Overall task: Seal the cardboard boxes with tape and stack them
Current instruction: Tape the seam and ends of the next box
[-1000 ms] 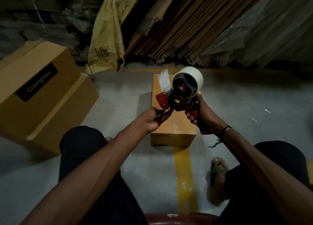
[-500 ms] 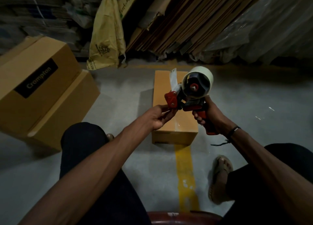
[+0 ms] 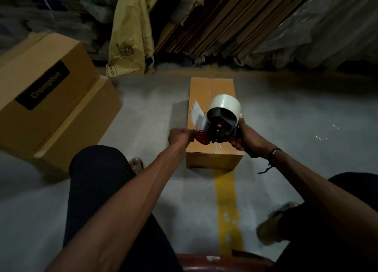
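Note:
A long narrow cardboard box (image 3: 211, 89) lies on the floor in front of me, flaps closed, with clear tape along its near top. Above its near end I hold a red and black tape dispenser (image 3: 218, 128) carrying a white tape roll (image 3: 227, 104). My right hand (image 3: 248, 138) grips the dispenser's handle. My left hand (image 3: 180, 135) pinches the red front end of the dispenser, where a loose strip of tape (image 3: 196, 114) curls upward.
Two larger stacked cardboard boxes (image 3: 47, 100), the upper marked Crompton, sit at the left. Flattened cartons (image 3: 225, 20), a yellow bag (image 3: 131, 36) and plastic sheeting (image 3: 327, 26) lean along the back. A yellow floor line (image 3: 227, 206) runs toward me between my knees.
The dispenser has dropped lower and tilted over the box's near end, its roll now facing away. My left hand has closed onto the dispenser's front. The camera has tipped further down.

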